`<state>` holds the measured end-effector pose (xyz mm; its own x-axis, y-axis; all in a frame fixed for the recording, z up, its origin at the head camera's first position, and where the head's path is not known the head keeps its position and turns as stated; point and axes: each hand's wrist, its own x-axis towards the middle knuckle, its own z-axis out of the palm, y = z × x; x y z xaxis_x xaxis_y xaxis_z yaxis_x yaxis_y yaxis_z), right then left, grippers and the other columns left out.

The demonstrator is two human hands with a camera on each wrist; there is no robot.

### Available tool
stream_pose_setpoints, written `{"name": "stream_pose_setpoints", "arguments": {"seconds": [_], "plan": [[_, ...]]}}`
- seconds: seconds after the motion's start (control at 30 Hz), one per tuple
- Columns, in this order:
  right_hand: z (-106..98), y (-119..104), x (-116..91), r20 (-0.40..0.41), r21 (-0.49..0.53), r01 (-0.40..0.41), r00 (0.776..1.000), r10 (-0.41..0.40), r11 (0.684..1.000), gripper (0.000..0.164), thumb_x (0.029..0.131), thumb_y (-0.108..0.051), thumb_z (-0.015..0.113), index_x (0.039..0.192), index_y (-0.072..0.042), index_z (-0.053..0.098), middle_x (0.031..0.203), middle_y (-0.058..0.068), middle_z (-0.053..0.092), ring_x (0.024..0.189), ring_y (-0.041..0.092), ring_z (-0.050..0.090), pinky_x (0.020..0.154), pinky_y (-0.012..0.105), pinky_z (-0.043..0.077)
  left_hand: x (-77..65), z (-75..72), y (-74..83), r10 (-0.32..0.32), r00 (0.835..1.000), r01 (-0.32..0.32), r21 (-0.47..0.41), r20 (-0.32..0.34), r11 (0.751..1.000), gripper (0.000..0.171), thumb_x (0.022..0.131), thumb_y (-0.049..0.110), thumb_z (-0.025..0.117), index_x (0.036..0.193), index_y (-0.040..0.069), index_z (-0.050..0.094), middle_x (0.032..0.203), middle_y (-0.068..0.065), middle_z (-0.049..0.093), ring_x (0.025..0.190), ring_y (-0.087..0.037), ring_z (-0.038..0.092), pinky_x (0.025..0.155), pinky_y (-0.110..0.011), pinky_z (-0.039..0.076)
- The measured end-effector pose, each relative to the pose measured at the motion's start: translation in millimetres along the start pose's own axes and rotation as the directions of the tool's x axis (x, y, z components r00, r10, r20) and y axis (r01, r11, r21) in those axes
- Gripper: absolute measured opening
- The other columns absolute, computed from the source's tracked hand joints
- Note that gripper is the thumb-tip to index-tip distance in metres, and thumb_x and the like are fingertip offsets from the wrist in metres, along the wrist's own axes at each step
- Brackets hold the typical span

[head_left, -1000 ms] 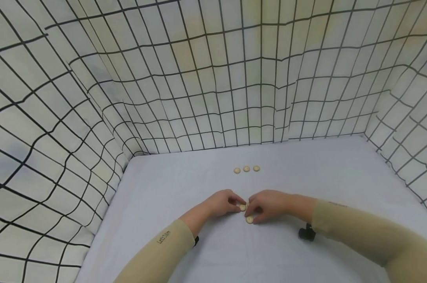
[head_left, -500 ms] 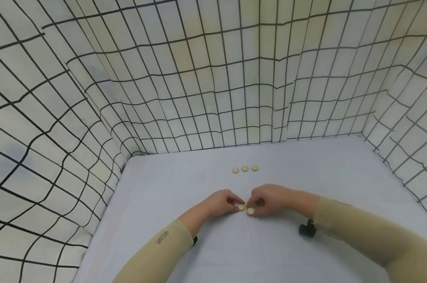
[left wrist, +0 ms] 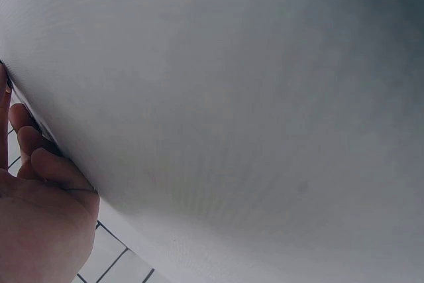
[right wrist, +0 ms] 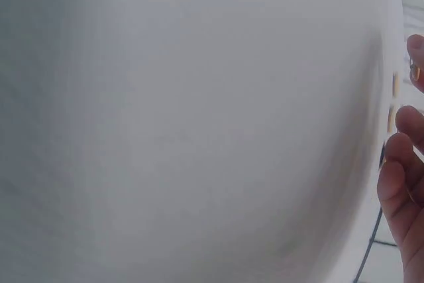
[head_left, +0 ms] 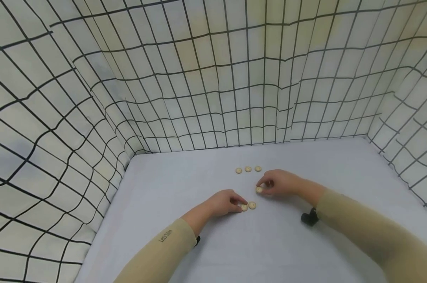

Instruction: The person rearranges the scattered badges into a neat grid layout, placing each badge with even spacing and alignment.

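Observation:
My left hand [head_left: 225, 202] pinches a small round beige disc [head_left: 244, 207] on the white cloth, thumb and forefinger at its edge. Close by its right side lies a second disc [head_left: 252, 205], untouched by either hand. Farther back and to the right, my right hand [head_left: 282, 182] holds another disc [head_left: 259, 189] between thumb and fingertips. Dark marks show on the discs, too small to read. In the left wrist view the left hand [left wrist: 50, 213] fills the lower left edge. The right hand's fingers [right wrist: 395, 180] appear at the right edge of the right wrist view.
Behind the hands, three like discs lie in a short row, the middle disc [head_left: 248, 169] between two others. White cloth [head_left: 171, 181] covers the table. Black-gridded white curtains [head_left: 199, 98] stand at the back and both sides.
My right hand has moved back and rightward with its disc, from in front of the left hand's disc toward the rear row. The disc it partly hid now shows fully. The left hand stays put.

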<state>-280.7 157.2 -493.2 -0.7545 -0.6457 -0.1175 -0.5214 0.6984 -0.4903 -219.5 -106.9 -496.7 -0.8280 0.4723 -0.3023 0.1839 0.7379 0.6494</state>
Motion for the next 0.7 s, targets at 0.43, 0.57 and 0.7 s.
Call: {"name": "stream_pose_setpoints", "arguments": {"seconds": [0.43, 0.57, 0.7], "plan": [[-7.9, 20.1, 21.6, -0.041, 0.041, -0.146, 0.988, 0.147, 0.988, 0.026, 0.086, -0.037, 0.076, 0.111, -0.028, 0.073, 0.093, -0.007, 0.062, 0.087, 0.014, 0.055, 0.08, 0.037, 0.047, -0.2, 1.9, -1.0, -0.003, 1.0, 0.003, -0.01, 0.002, 1.0, 0.02, 0.089, 0.023, 0.075, 0.109, 0.03, 0.077, 0.093, 0.01, 0.058, 0.087, -0.009, 0.052, 0.08, -0.029, 0.043], [-9.5, 27.1, 24.9, -0.072, 0.042, -0.148, 0.986, 0.151, 0.988, 0.028, 0.085, -0.036, 0.076, 0.111, -0.025, 0.074, 0.096, -0.005, 0.064, 0.088, 0.015, 0.056, 0.082, 0.039, 0.047, -0.4, 2.2, -0.5, -0.006, 1.0, 0.006, -0.01, -0.003, 1.0, 0.021, 0.089, 0.023, 0.075, 0.109, 0.03, 0.077, 0.093, 0.01, 0.058, 0.087, -0.009, 0.052, 0.079, -0.029, 0.043], [-11.1, 28.7, 27.6, -0.058, 0.044, -0.178, 0.982, 0.181, 0.983, 0.03, 0.086, -0.037, 0.076, 0.114, -0.025, 0.074, 0.098, -0.004, 0.064, 0.089, 0.016, 0.056, 0.082, 0.039, 0.046, -1.3, 0.8, -0.4, -0.012, 1.0, 0.012, 0.0, -0.006, 1.0, 0.02, 0.09, 0.024, 0.074, 0.109, 0.031, 0.077, 0.094, 0.012, 0.058, 0.087, -0.008, 0.053, 0.08, -0.028, 0.044]]}}
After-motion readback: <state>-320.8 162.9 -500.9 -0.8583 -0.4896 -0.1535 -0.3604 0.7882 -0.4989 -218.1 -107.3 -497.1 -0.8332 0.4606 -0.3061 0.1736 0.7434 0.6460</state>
